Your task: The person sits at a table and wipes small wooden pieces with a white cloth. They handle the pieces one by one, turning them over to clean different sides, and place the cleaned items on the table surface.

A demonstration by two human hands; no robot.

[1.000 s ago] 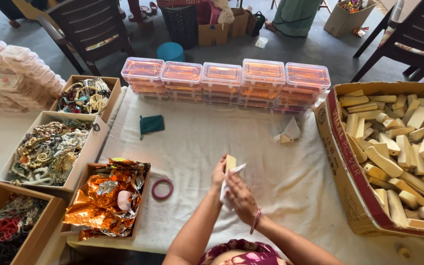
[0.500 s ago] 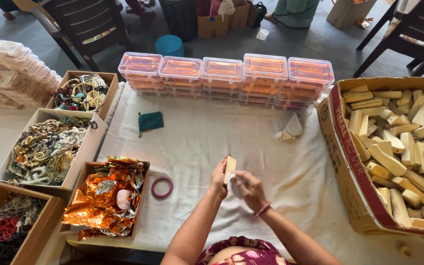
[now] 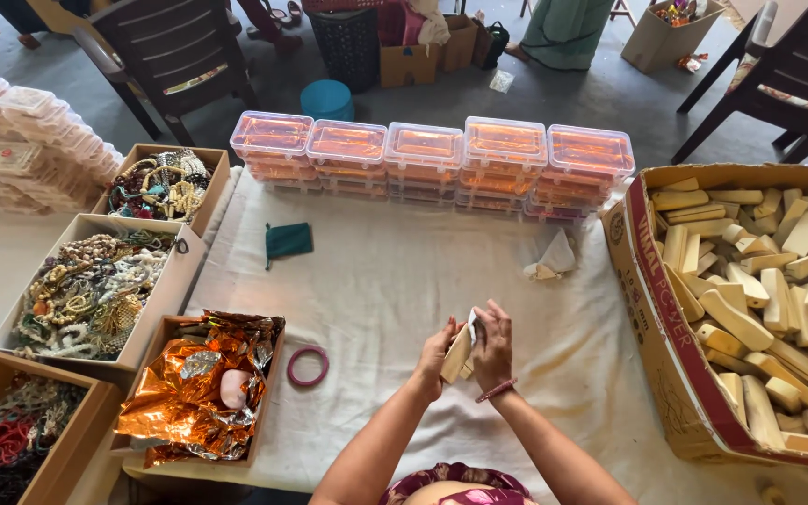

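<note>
Hands meet mid-table: left hand (image 3: 438, 353) and right hand (image 3: 494, 348) both pinch one pale wooden block (image 3: 458, 353), steadying it above the white cloth (image 3: 385, 281).

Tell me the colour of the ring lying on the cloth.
Pink; the ring shows in the head view.

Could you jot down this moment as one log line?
left hand: holds pale wooden block | right hand: on block with small white piece | nearby: pink ring, cardboard box of wooden blocks | surface: white cloth
</note>
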